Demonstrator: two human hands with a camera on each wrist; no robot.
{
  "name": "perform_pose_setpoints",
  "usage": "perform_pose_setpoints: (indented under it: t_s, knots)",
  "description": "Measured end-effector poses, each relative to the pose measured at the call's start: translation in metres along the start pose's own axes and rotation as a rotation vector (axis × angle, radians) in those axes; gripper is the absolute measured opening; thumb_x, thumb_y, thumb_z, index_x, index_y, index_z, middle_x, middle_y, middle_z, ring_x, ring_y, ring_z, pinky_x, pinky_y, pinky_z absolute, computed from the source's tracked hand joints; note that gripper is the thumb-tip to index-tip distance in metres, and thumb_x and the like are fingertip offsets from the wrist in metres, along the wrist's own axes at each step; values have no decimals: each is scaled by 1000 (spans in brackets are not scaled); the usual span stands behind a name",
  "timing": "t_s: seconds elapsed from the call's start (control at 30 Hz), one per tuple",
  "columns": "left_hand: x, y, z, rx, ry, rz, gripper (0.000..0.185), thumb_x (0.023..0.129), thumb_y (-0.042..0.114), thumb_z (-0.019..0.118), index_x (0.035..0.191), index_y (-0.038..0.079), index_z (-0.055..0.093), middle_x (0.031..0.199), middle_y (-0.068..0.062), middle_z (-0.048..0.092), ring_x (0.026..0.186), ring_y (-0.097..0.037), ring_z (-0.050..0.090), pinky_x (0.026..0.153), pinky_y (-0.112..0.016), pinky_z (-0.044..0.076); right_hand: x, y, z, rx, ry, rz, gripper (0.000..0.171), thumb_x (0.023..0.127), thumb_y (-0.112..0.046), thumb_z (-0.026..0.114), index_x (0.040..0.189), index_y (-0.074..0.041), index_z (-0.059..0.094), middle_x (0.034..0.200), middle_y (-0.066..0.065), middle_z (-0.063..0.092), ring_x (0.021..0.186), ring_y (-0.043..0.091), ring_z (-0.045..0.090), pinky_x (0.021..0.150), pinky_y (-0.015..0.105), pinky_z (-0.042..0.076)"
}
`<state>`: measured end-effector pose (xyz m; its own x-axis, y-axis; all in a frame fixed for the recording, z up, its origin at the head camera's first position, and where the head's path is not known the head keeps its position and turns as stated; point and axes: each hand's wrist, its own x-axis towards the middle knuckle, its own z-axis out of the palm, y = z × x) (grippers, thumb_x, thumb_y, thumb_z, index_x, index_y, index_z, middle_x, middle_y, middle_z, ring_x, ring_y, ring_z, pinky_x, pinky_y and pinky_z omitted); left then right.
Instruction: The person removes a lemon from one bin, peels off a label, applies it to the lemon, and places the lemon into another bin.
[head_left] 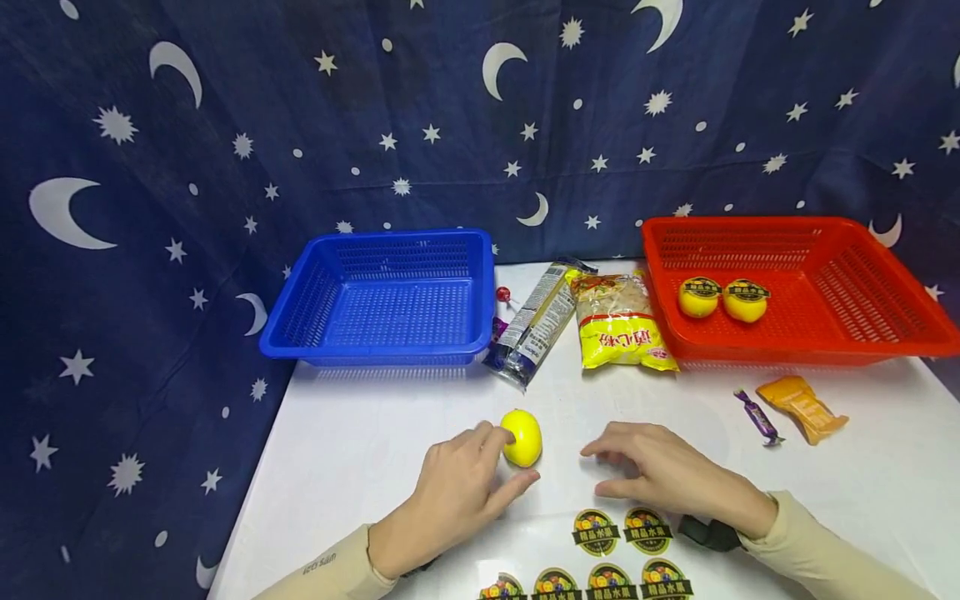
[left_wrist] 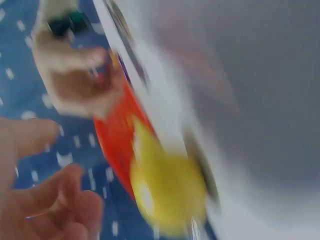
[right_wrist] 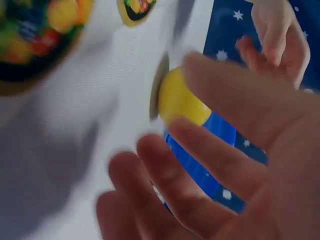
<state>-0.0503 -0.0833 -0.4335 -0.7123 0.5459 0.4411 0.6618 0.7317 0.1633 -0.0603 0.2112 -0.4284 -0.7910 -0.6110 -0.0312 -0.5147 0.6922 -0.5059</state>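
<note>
A yellow lemon (head_left: 522, 438) lies on the white table in front of the person. Close at its left is the left hand (head_left: 461, 483), whose index fingertip overlaps the fruit in the head view. In the blurred left wrist view the fingers (left_wrist: 82, 210) and the lemon (left_wrist: 167, 192) appear apart. The right hand (head_left: 660, 467) hovers to the lemon's right, thumb and fingers spread with nothing between them. Nearest below it are round fruit stickers (head_left: 647, 531) with black bands and gold lettering, set in rows on a clear sheet.
At the back left stands a blue basket (head_left: 408, 321); a red basket (head_left: 817, 321) at the back right holds two lemons (head_left: 745, 307) with stickers. Between them lie a lollipop (head_left: 503, 294), a long packet (head_left: 536, 321) and a yellow bag (head_left: 622, 325). A purple candy (head_left: 757, 417) and orange-wrapped snack (head_left: 801, 407) lie right.
</note>
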Motion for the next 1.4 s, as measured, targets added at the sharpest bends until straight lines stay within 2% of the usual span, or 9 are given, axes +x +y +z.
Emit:
perform_pose_setpoints:
  t_s: [0.07, 0.23, 0.37, 0.5, 0.6, 0.8, 0.97, 1.13, 1.4]
  knots:
    - [-1, 11, 0, -27, -42, 103, 35, 89, 51, 75, 95, 17, 70, 74, 10, 59, 58, -2, 49, 46, -17, 38, -14, 1, -1, 28, -45, 8, 32, 83, -42, 84, 109, -27, 73, 89, -19, 62, 77, -4, 52, 67, 20, 44]
    - [8, 43, 13, -31, -345, 293, 26, 98, 45, 66, 90, 20, 68, 73, 11, 57, 54, 1, 43, 44, -14, 29, -34, 1, 12, 78, -129, -11, 30, 79, -35, 88, 91, -33, 61, 74, -21, 48, 67, -7, 43, 60, 16, 35]
    - [23, 57, 24, 27, -507, 335, 30, 98, 46, 66, 85, 19, 60, 69, 9, 50, 50, -1, 39, 42, -17, 29, -35, 2, 22, 70, -145, -19, 38, 75, -32, 90, 81, -32, 53, 69, -21, 43, 63, -8, 38, 58, 15, 31]
    - [32, 62, 29, 54, -602, 323, 28, 96, 46, 69, 88, 19, 62, 72, 9, 52, 54, -3, 42, 45, -19, 33, -34, 3, 24, 98, -148, -9, 40, 74, -33, 91, 79, -30, 52, 68, -20, 43, 63, -7, 38, 58, 15, 32]
    - [33, 63, 33, 38, -607, 325, 24, 94, 44, 72, 90, 22, 64, 75, 10, 52, 56, -3, 43, 47, -19, 34, -34, 5, 25, 114, -151, -11, 40, 74, -36, 91, 79, -29, 52, 68, -20, 43, 63, -7, 39, 59, 15, 32]
    - [29, 63, 39, -4, -551, 359, 23, 92, 40, 75, 88, 21, 63, 75, 10, 49, 57, -1, 39, 48, -15, 30, -36, 6, 25, 111, -140, -23, 40, 74, -38, 90, 80, -29, 52, 68, -21, 43, 63, -8, 39, 59, 15, 33]
    - [28, 67, 42, -12, -540, 337, 28, 91, 47, 75, 90, 22, 62, 79, 10, 48, 59, -2, 37, 48, -15, 28, -36, 5, 25, 114, -145, -26, 38, 76, -37, 89, 82, -30, 53, 69, -21, 43, 63, -8, 38, 58, 14, 33]
    - [27, 70, 43, 10, -526, 350, 26, 90, 49, 75, 94, 24, 65, 82, 10, 48, 64, -4, 37, 49, -16, 28, -36, 5, 26, 127, -148, -25, 37, 77, -35, 89, 85, -30, 54, 71, -21, 43, 63, -8, 39, 58, 14, 34]
    - [30, 73, 41, -6, -550, 336, 27, 89, 42, 78, 97, 23, 62, 81, 10, 48, 65, -4, 37, 50, -16, 29, -37, 5, 27, 110, -130, -33, 36, 77, -36, 89, 88, -30, 55, 72, -21, 44, 64, -9, 39, 58, 14, 35]
